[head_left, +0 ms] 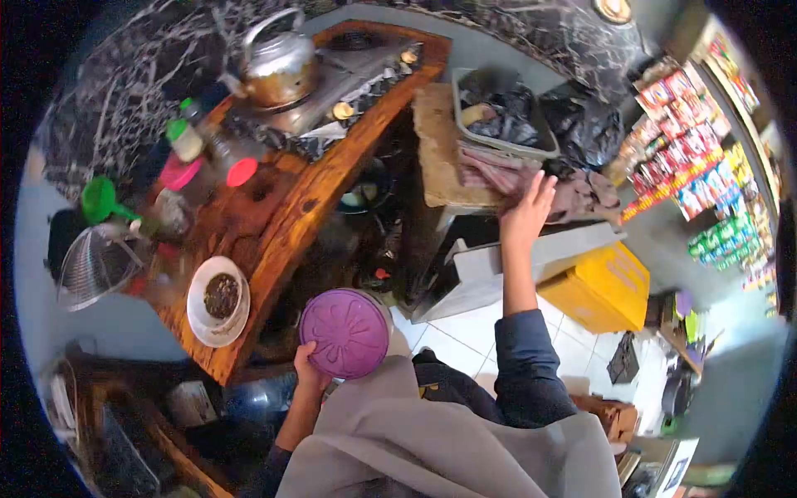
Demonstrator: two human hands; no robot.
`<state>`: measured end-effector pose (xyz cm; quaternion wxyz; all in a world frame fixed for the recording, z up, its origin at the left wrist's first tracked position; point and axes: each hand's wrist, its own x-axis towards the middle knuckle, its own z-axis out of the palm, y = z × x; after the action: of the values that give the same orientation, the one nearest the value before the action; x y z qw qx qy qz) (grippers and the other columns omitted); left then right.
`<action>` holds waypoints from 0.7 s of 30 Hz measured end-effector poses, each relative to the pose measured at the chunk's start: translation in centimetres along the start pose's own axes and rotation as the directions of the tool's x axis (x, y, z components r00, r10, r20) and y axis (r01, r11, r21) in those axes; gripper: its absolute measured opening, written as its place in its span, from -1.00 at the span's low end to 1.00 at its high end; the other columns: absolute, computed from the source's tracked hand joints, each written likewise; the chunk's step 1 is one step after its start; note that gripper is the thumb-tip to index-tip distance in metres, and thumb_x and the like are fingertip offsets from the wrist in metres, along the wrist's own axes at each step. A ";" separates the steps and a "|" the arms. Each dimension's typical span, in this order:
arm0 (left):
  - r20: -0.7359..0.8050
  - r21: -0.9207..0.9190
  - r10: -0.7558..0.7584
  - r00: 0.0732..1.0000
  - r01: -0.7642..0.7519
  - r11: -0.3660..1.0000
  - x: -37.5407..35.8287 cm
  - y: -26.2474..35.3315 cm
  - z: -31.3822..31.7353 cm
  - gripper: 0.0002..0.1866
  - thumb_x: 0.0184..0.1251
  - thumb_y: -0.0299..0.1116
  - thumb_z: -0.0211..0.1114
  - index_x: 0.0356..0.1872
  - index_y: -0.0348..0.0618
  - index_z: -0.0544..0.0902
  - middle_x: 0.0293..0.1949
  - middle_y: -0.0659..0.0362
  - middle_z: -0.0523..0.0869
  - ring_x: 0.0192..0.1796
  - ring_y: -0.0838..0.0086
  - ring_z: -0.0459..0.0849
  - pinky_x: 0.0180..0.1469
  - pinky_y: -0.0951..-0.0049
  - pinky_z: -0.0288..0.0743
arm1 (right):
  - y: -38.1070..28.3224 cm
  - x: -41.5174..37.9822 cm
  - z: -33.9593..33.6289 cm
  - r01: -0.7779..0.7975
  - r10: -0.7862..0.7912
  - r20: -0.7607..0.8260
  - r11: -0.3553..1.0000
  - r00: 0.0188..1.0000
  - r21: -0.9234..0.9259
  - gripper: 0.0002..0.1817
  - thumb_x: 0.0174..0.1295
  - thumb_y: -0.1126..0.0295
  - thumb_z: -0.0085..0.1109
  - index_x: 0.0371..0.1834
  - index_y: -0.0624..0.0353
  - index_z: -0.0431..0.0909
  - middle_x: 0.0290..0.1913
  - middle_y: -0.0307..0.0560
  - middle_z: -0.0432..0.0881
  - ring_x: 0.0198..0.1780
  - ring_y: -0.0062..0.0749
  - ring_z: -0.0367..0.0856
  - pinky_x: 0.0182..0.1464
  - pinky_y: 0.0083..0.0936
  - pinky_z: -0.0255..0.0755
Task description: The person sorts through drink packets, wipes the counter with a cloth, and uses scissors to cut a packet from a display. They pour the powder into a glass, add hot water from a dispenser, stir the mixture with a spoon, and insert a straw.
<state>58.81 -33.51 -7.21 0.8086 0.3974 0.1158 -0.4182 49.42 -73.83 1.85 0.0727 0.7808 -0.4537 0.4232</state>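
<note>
My left hand [310,363] grips the side of a round tub with a purple lid [344,332], held close against my body. The lid carries a raised flower pattern and faces up. My right hand [529,209] is stretched forward with its fingers extended, nothing in it. Its fingertips overlap the folded pinkish cloth [490,168] and lie beside a brownish cloth [585,197]. Just beyond stands a grey plastic basin [548,143] with black plastic bags inside.
On the wooden counter [286,224] to the left are a white bowl [239,319] with dark contents, a strainer [98,270] and a green funnel [101,199]. A kettle [281,70] sits on the stove. A yellow crate [610,286] and hanging sachets [677,141] are to the right.
</note>
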 end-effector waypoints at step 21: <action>-0.248 0.074 0.672 0.697 -0.679 0.731 -4.6 -8.8 13.5 0.02 -0.05 0.40 0.03 0.35 -0.02 -0.06 0.31 0.04 0.11 0.32 0.21 0.14 0.31 0.15 -0.02 | -9.9 -4.7 -1.7 -0.813 -0.885 0.281 0.457 -0.372 0.361 -0.13 -0.11 0.16 0.14 0.31 0.23 0.01 0.27 0.03 0.15 0.29 -0.27 0.11 0.30 -0.42 -0.08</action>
<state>47.21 -43.74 -0.68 0.8878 0.4534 0.0711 -0.0357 55.02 -64.25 2.20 -0.7258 0.5956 0.1207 -0.3223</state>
